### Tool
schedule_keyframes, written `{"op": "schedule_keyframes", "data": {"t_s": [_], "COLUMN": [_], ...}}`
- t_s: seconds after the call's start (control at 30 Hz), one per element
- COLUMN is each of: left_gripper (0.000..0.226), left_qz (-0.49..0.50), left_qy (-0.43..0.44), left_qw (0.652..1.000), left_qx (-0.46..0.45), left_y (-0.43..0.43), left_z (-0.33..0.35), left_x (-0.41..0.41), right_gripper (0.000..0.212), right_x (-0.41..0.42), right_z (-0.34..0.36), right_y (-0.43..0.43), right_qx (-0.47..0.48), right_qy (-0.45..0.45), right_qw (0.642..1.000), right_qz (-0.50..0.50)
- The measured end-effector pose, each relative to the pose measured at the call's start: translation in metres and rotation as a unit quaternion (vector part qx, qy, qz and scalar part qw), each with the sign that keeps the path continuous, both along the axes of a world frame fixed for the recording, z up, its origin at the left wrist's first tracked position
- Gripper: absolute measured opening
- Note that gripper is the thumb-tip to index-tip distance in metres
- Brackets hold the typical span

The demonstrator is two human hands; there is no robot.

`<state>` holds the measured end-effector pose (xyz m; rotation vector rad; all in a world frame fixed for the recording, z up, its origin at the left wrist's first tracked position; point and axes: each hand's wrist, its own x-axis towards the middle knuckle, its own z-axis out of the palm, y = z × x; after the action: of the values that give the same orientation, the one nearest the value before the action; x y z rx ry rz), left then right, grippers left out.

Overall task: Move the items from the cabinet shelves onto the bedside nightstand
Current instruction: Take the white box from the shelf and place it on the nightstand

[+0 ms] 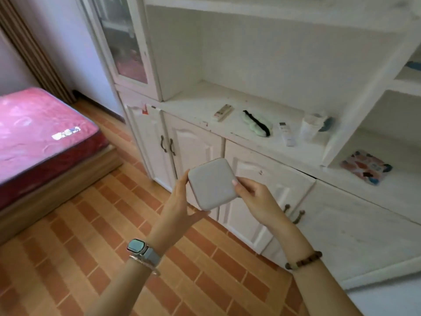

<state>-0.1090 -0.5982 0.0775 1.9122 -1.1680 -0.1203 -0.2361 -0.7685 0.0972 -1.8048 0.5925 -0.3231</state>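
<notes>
- Head view: a pale grey case (211, 184), square with rounded corners, is held up in front of the white cabinet (193, 142), below its open shelf.
- Left hand (182, 201) grips the case's left edge, thumb underneath.
- Right hand (255, 197) pinches its right edge.

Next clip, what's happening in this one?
A person stands at the white cabinet, holding a pale grey square case between the left hand and right hand. Left on the open shelf: a remote, a green eye mask, a white remote and a clear cup; a patterned pouch lies lower right. No nightstand is in view.
</notes>
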Motion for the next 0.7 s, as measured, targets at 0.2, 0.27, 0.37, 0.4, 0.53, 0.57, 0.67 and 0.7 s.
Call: {"op": "schedule_keyframes", "data": {"t_s": [0.2, 0.27, 0.37, 0.4, 0.53, 0.57, 0.67, 0.7], "left_gripper": [0.099, 0.101, 0.101, 0.102, 0.101, 0.101, 0.099, 0.099], "left_qz": [0.081, 0.111, 0.163, 0.179, 0.247, 0.262, 0.309, 0.33], "left_qy": [0.008, 0.008, 0.015, 0.016, 0.007, 0.008, 0.013, 0.016], "left_qw": [0.996, 0.993, 0.985, 0.982, 0.967, 0.963, 0.949, 0.943], "left_qx": [0.029, 0.04, 0.05, 0.052, 0.059, 0.058, 0.054, 0.052], "left_y": [0.115, 0.156, 0.218, 0.239, 0.314, 0.332, 0.38, 0.398], "left_z": [-0.028, -0.036, -0.045, -0.047, -0.055, -0.056, -0.058, -0.058], "left_x": [0.031, 0.041, 0.055, 0.059, 0.074, 0.076, 0.081, 0.082], "right_gripper": [0.036, 0.036, 0.027, 0.022, 0.022, 0.026, 0.032, 0.033], "right_x": [0.066, 0.089, 0.123, 0.133, 0.176, 0.185, 0.209, 0.218], "right_z": [-0.027, -0.037, -0.046, -0.049, -0.054, -0.056, -0.053, -0.053], "right_y": [0.09, 0.125, 0.181, 0.199, 0.27, 0.287, 0.335, 0.353], "right_qx": [0.034, 0.039, 0.043, 0.044, 0.048, 0.05, 0.053, 0.057], "right_qy": [0.028, 0.039, 0.034, 0.033, 0.034, 0.03, 0.03, 0.034], "right_qw": [0.994, 0.99, 0.982, 0.979, 0.965, 0.961, 0.945, 0.938], "right_qz": [0.097, 0.129, 0.183, 0.196, 0.256, 0.271, 0.32, 0.34]}}
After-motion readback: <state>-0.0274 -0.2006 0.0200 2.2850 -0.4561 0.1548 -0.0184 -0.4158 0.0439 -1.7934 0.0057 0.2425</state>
